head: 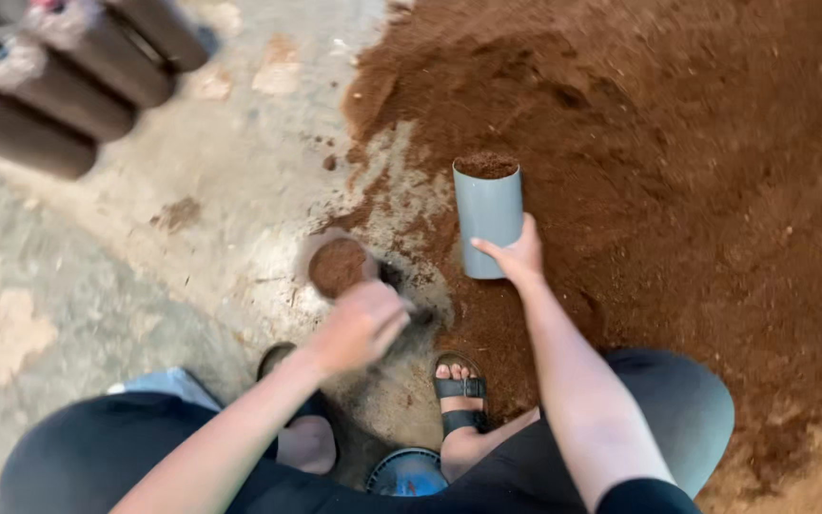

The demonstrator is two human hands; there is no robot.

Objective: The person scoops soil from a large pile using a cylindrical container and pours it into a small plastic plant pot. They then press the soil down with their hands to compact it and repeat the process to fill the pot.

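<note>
Floor: I log bare concrete (145, 276), with a brown soil heap (677, 190) spread right. Filled dark bags (68, 86) upper left, cropped. Right hand (516, 257) closed around an upright grey tube (488, 224), soil-topped, at the heap's edge. Left hand (359, 324) blurred, curled over a soil-filled bag (338, 265); its grip I cannot tell.

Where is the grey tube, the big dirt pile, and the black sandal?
grey tube (489, 228): head view, middle of its outer wall.
brown dirt pile (715, 190): head view, open surface of the heap.
black sandal (461, 388): head view, front strap across the foot.
</note>
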